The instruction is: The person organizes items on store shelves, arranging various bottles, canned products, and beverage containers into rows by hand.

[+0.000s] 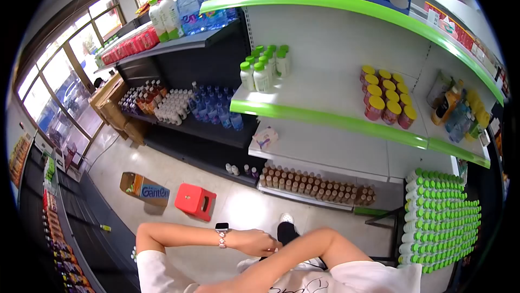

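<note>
The white shirt [338, 278], with a black line drawing on its chest, is the thing nearest the hands, spread along the bottom of the view. In front of it the person's forearms cross, the right one passing nearer the camera. The left hand [255, 242] sits just beside the right forearm, its fingers bent inward in a loose curl; whether the fingertips touch that forearm or pinch anything small cannot be told. A dark-faced watch [222, 227] is on the left wrist. The right hand [215, 288] is blurred and partly cut off at the lower edge, low before the shirt; how far its fingers are spread, and whether they grip anything, cannot be told. Just beyond the arms show a dark trouser leg [287, 234] and a white shoe [286, 218]. Farther off on the pale floor stand a red stool [190, 199] and, near it, a cardboard carton [145, 189]. Ahead, a white shelf unit with green edges [325, 118] bears white bottles with green caps [262, 71], yellow-lidded jars [387, 98] and a small pink packet [266, 137], with rows of brown-capped bottles [314, 185] at the bottom. Blue bottles [216, 110] fill part of the dark shelf to the left, and many more green-capped bottles [439, 222] stand in close rows to the right.
</note>
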{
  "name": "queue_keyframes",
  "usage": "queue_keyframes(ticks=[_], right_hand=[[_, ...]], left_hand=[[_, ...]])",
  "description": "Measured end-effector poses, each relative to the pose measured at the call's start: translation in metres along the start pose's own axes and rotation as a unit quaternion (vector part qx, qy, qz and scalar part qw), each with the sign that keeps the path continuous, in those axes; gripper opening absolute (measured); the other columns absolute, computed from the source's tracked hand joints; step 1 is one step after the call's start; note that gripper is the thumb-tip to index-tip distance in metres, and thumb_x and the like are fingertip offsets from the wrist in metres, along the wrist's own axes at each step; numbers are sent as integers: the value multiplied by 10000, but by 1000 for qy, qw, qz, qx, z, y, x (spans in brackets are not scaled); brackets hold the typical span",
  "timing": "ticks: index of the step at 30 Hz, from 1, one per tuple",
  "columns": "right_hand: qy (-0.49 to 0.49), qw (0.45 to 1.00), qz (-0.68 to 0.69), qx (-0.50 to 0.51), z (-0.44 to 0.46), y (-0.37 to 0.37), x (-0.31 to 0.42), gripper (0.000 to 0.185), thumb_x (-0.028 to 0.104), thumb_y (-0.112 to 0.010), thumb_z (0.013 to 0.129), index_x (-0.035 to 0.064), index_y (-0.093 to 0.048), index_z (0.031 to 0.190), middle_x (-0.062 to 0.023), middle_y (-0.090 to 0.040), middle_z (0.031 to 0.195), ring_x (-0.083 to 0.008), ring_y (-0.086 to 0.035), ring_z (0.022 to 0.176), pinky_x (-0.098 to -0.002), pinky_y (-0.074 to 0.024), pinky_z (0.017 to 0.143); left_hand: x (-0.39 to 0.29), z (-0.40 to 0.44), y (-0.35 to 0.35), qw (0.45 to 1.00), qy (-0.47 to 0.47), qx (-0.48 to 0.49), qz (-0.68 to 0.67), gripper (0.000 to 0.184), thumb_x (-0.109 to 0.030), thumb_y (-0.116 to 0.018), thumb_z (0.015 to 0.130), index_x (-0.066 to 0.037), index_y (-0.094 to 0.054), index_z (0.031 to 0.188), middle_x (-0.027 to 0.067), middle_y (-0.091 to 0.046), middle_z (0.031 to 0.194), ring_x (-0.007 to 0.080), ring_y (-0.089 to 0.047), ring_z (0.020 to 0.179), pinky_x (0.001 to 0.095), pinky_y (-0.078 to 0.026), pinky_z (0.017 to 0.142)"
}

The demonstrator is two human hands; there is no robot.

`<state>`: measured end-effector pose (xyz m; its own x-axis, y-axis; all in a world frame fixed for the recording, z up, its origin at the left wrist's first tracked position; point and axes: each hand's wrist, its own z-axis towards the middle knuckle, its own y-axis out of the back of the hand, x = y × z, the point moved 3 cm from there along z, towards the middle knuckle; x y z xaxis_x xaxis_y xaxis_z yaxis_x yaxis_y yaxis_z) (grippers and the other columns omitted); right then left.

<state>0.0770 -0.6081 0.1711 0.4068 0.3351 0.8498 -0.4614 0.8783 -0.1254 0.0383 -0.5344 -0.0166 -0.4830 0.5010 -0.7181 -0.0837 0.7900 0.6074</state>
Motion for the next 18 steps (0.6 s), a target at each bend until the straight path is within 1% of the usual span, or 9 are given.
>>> queue_keyframes(ticks=[1, 3, 5, 8, 11, 12, 14, 16, 18], right_hand=[[-39, 997, -35, -55, -25, 30, 0, 342, 258, -626, 895, -1, -554, 1107, -145, -607, 1034, -265, -566, 913, -331, -456, 804], [-96, 973, -172, -121, -72, 82, 15, 185, 225, -530, 943, 43, -561, 957, -89, -595, 840, -250, -588, 768, -316, -473, 696], [-61, 950, -176, -252, -113, 132, 12, 157, 205, -534, 955, 50, -558, 948, -68, -584, 872, -221, -576, 754, -282, -463, 688], [-170, 891, -186, -377, -138, 185, 41, 148, 190, -569, 936, 50, -567, 983, -59, -599, 959, -208, -578, 822, -305, -472, 742], [76, 891, -327, -307, -118, 216, 70, 170, 188, -592, 920, 54, -579, 1024, -57, -611, 1004, -206, -567, 875, -317, -474, 788], [67, 911, -303, -273, -114, 224, 80, 184, 156, -609, 902, 61, -591, 1058, -66, -610, 1045, -225, -559, 946, -341, -462, 838], [90, 912, -300, -265, -106, 233, 89, 345, 187, -666, 850, 34, -565, 1142, -106, -600, 1075, -261, -557, 950, -350, -451, 856], [144, 893, -343, -252, -99, 248, 99, 469, 169, -721, 769, 31, -551, 1184, -128, -588, 1132, -303, -541, 1030, -386, -436, 910], [122, 878, -352, -302, -87, 264, 109, 440, 181, -727, 761, 26, -579, 1146, -145, -577, 1162, -317, -524, 1083, -394, -419, 941]], left_hand=[[5, 4, 22, 999, -9, -33, 22, 313, -253, -505, 921, -44, -561, 1148, 173, -663, 919, 356, -633, 827, 447, -498, 734], [18, 12, 79, 991, -31, -100, 77, 323, -270, -527, 913, -43, -567, 1139, 157, -666, 895, 346, -640, 803, 438, -509, 713], [43, 19, 121, 984, -21, -112, 136, 348, -280, -573, 869, -34, -578, 1116, 161, -667, 866, 337, -648, 776, 416, -518, 684], [84, 54, 157, 980, -8, -112, 166, 353, -287, -574, 842, -31, -595, 1084, 160, -666, 866, 329, -651, 779, 409, -513, 686], [105, 90, 164, 968, -81, -161, 172, 323, -281, -563, 832, -34, -612, 1034, 144, -665, 857, 319, -654, 768, 402, -510, 692], [110, 99, 157, 965, -106, -125, 203, 291, -269, -563, 826, -40, -618, 995, 139, -664, 855, 317, -651, 751, 394, -507, 683], [129, 123, 128, 956, -135, -71, 252, 209, -232, -547, 814, -48, -620, 881, 136, -660, 819, 305, -637, 701, 393, -500, 650], [149, 144, 100, 958, -178, -16, 226, 203, -226, -550, 811, -47, -620, 876, 135, -658, 809, 301, -635, 695, 392, -498, 643], [167, 158, 85, 958, -213, 27, 190, 197, -220, -554, 809, -46, -620, 871, 134, -655, 798, 296, -634, 690, 391, -496, 636]])
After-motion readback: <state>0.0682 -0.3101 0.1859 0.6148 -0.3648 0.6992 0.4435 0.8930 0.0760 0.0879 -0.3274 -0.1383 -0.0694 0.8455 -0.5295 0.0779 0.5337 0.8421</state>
